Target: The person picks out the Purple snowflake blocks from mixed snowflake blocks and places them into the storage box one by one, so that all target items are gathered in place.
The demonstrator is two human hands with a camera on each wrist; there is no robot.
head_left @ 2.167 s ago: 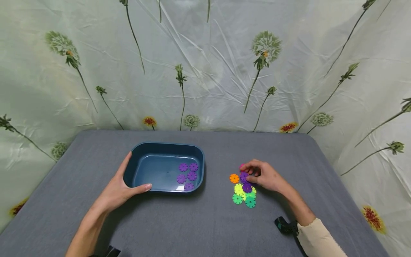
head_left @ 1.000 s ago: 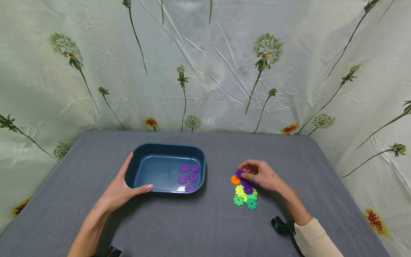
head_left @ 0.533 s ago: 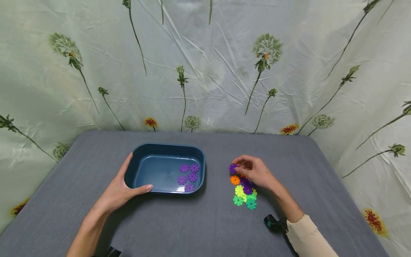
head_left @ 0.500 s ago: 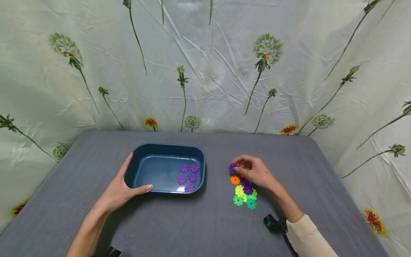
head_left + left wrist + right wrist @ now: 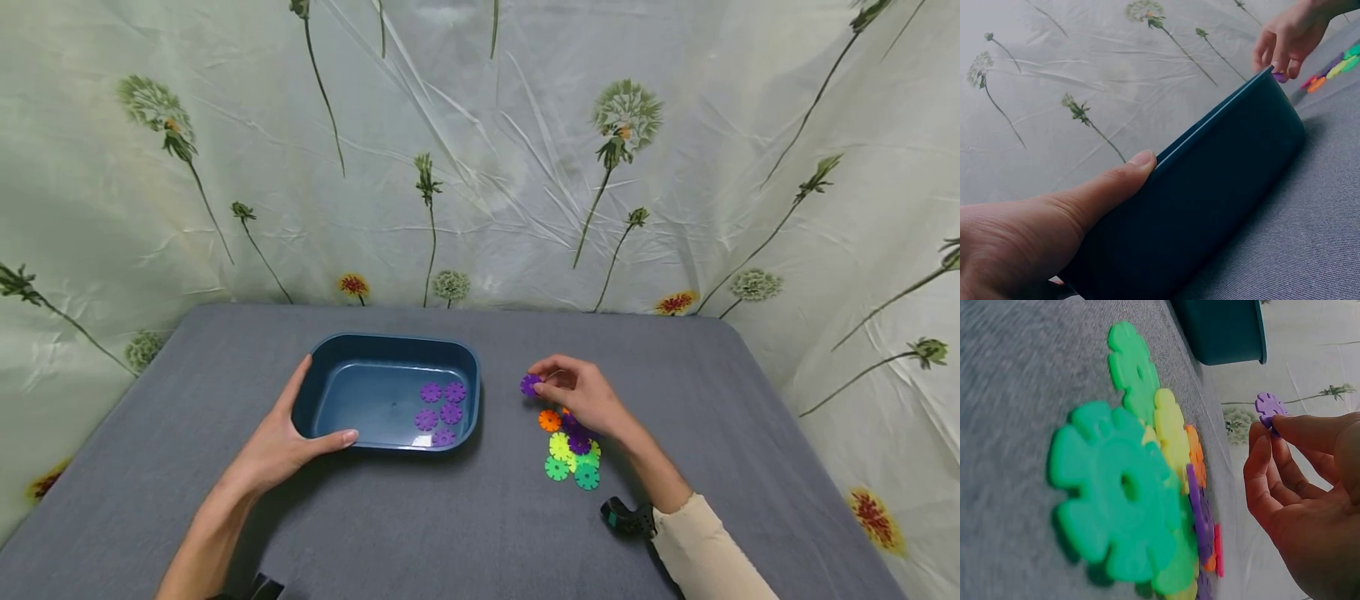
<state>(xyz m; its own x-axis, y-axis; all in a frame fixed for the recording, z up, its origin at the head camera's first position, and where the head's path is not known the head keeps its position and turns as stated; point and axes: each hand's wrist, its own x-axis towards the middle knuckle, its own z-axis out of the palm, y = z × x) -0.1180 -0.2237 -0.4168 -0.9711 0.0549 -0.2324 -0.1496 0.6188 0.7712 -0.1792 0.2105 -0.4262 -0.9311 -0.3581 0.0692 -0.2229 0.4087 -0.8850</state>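
My left hand point(image 5: 273, 446) grips the left end of a blue bin point(image 5: 360, 444), thumb over the near rim; the left wrist view shows the thumb point(image 5: 1141, 159) on the rim. Several purple notched discs point(image 5: 427, 419) lie at the bin's right end. Between thumb and fingertips my right hand point(image 5: 585, 396) pinches a purple disc point(image 5: 529, 385), held above the table right of the bin; the right wrist view shows this disc point(image 5: 1269, 407) clear of the pile. Below that hand are piled discs: orange point(image 5: 549, 420), purple point(image 5: 578, 442), yellow point(image 5: 558, 446) and green point(image 5: 587, 476).
A grey cloth point(image 5: 465, 533) covers the table. Behind it hangs a pale curtain point(image 5: 510, 208) printed with flowers. A black device point(image 5: 626, 517) is strapped at my right wrist, beside a cream sleeve point(image 5: 705, 550). A pink disc point(image 5: 1219, 550) shows at the pile's far side.
My right hand has lifted the purple disc off the pile and carried it left and away from me, towards the bin. My left hand and the bin have stayed in place.
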